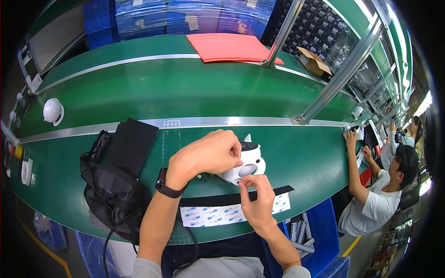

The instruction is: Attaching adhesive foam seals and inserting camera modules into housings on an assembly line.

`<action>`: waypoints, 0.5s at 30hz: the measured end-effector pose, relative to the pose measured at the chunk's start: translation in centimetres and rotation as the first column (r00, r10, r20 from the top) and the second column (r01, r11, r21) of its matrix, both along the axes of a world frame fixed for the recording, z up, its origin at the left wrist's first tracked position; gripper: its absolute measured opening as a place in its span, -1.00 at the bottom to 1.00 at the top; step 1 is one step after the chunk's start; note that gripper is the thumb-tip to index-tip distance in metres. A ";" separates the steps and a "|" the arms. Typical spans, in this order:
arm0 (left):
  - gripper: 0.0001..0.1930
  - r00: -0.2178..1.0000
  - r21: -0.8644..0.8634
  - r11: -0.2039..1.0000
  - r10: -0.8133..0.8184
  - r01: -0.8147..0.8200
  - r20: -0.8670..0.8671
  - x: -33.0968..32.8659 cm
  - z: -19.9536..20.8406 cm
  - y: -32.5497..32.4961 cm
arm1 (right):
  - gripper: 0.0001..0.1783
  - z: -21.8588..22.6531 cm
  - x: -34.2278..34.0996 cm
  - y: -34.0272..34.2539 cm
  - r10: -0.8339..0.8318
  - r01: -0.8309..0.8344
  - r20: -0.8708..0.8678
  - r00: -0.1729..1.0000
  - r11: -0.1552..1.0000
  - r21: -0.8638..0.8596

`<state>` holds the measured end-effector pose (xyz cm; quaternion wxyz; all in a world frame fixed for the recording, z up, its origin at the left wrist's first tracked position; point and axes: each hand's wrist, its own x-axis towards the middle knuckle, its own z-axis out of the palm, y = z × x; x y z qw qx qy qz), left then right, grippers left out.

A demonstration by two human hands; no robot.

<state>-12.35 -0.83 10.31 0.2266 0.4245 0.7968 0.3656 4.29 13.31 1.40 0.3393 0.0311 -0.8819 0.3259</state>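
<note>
My left hand grips a small white rounded camera housing with a black top, holding it just above the green bench. My right hand is below it, its fingertips pinched at the housing's lower front edge; whether they hold a small piece cannot be made out. Under my hands lie a black foam strip and a white adhesive backing strip. A black watch sits on my left wrist.
A black mesh bag and a flat black pad lie to the left. A white dome part rests on the green conveyor belt. Red sheets lie far back. A blue bin with grey parts stands at my right. Another person works at the right.
</note>
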 end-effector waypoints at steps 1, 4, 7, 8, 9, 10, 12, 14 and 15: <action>-0.76 1.000 0.000 1.000 0.000 0.000 0.001 -0.1 -0.1 0.0 | -0.73 0.1 0.0 0.0 0.000 0.000 0.001 1.000 1.000 0.000; -0.74 1.000 0.026 1.000 -0.007 0.006 0.013 -0.3 -0.2 -0.1 | -0.75 0.1 0.0 0.1 0.029 -0.022 0.042 0.999 0.987 -0.157; -0.74 1.000 0.019 1.000 -0.009 0.009 0.005 -0.3 -0.3 -0.1 | -0.78 -0.2 0.1 0.1 0.042 -0.037 0.018 0.999 0.972 -0.231; -0.74 1.000 0.017 1.000 -0.005 0.005 0.001 -0.3 -0.3 -0.1 | -0.78 -0.2 0.1 0.1 0.041 -0.034 0.024 0.999 0.972 -0.232; -0.75 1.000 0.016 1.000 -0.003 0.003 -0.003 -0.3 -0.3 -0.1 | -0.79 -0.2 0.1 0.1 0.038 -0.030 0.031 0.999 0.972 -0.233; -0.75 1.000 0.015 1.000 -0.004 0.004 -0.001 -0.3 -0.3 -0.1 | -0.79 -0.2 0.1 0.1 0.038 -0.029 0.033 0.999 0.972 -0.234; -0.75 1.000 0.018 1.000 0.000 0.000 0.000 -0.4 -0.4 -0.1 | -0.79 -0.1 0.1 0.0 0.039 -0.031 0.038 0.999 0.978 -0.206; -0.76 1.000 0.017 1.000 -0.003 0.003 0.002 -0.4 -0.3 -0.1 | -0.79 0.1 0.1 0.0 0.039 -0.031 0.038 0.999 0.979 -0.201; -0.76 1.000 0.018 1.000 -0.006 0.006 0.003 -0.4 -0.3 -0.1 | -0.79 0.1 0.1 0.0 0.038 -0.030 0.038 0.999 0.980 -0.195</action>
